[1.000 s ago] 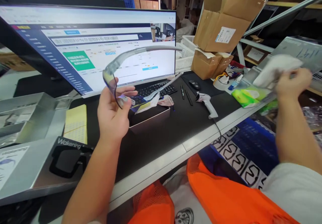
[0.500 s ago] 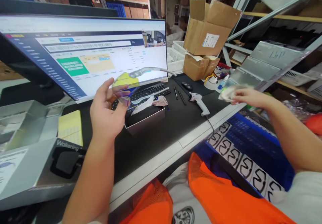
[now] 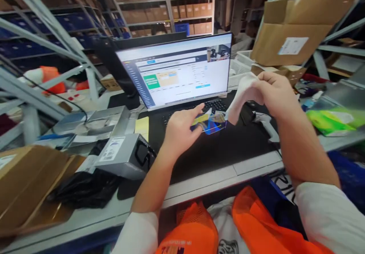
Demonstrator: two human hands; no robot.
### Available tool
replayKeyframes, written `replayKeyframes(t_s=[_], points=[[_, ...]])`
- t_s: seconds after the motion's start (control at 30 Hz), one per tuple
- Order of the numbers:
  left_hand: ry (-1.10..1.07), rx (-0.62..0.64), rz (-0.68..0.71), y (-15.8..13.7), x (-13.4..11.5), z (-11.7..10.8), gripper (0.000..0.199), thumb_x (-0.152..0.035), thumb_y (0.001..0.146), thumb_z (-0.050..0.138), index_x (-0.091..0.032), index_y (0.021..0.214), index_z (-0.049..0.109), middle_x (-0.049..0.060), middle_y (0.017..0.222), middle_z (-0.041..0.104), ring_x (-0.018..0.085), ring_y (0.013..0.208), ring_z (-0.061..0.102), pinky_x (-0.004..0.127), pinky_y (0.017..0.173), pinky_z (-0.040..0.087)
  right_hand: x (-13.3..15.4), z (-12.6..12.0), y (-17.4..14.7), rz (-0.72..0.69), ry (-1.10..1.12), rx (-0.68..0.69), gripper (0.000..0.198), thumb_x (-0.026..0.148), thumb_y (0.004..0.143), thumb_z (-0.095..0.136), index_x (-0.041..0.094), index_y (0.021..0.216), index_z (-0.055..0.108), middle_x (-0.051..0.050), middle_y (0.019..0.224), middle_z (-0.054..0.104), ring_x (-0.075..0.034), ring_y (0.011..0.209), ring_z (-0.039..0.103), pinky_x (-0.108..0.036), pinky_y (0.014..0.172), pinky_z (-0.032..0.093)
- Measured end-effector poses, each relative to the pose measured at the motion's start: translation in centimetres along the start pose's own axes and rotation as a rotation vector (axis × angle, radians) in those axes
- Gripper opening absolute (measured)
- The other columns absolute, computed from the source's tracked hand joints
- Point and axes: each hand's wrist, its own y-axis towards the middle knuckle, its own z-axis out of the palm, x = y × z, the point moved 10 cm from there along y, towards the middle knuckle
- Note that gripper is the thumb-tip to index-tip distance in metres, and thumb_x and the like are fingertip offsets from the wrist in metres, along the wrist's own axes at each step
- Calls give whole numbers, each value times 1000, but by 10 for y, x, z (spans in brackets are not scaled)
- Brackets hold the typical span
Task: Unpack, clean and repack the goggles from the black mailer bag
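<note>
Tinted glasses (image 3: 211, 124) are pinched in the left hand (image 3: 182, 129), their long axis pointed rightward from its fingertips toward a pale cloth (image 3: 242, 94) gripped by the right hand's (image 3: 278, 94) fingers. Pale items (image 3: 99, 124) are held in an open grey box (image 3: 122, 120) left of the left fingers; beyond the right fingers, an open cardboard box's (image 3: 281, 37) contents are hidden.

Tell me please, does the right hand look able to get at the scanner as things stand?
Probably yes: the scanner lies close to the right hand, and nothing seems to block the way. However, this hand holds a pale cloth, so it would likely need to put that down first.
</note>
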Motion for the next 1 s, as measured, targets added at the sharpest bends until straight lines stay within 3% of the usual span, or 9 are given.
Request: replayKeyframes(t_s=[0.1,0.2,0.33,0.43,0.5,0.63,0.8,0.9,1.0], points=[[82,60,-61,-1,8,13,76,-14,83,65,-20,155,43,4,115,78,22,97,71,37,91,50,38,71,-30,-139,-61,361,26,38,90,61,18,73,60,0,67,53,-13,64,46,-27,60,33],[134,112,-67,-1,14,19,70,-15,85,65,-21,152,48,5,112,78,23,97,71,38,87,49,47,113,-59,-190,-23,625,36,50,99,54,20,82,66,-2,75,60,-17,71,53,-30,65,39],[100,131,-13,0,13,20,43,-13,86,64,-19,128,68,5,121,77,22,103,72,38,87,49,23,119,-51,-112,69,570,37,51,101,50,22,89,68,-3,69,60,-19,68,55,-31,63,42],[64,131,-11,0,13,21,43,-14,86,63,-19,128,68,5,121,78,22,104,73,38,89,50,-1,121,-38,-16,130,553,24,43,92,63,22,100,69,-4,80,69,-19,68,60,-31,60,45],[62,131,-11,0,12,23,49,-15,87,61,-19,136,62,6,121,78,22,104,72,39,90,50,-8,130,-37,-10,102,653,20,37,85,67,22,98,70,-4,88,72,-20,73,63,-30,61,47],[58,142,21,0,2,31,52,-15,90,60,-16,142,57,7,119,77,22,105,72,41,94,49,-5,154,-55,-111,-44,936,19,34,87,60,20,76,68,-1,70,66,-15,62,56,-27,58,42],[93,-18,-98,4,15,16,38,-19,85,65,-17,123,67,9,119,76,24,111,70,45,109,44,-10,151,-45,-58,47,895,35,48,97,53,19,84,68,-4,77,69,-16,67,58,-27,61,43],[106,-55,-191,3,32,7,34,-21,82,67,-19,115,71,7,114,77,24,107,72,46,113,43,-20,148,-40,-25,72,973,39,53,96,56,18,89,72,-5,80,70,-16,65,55,-27,58,41],[117,-45,-168,2,32,9,31,-21,81,69,-21,111,73,5,110,79,23,103,73,47,113,42,-25,155,-44,-5,63,1066,40,54,95,57,18,85,73,-6,78,70,-16,62,53,-28,57,41]])
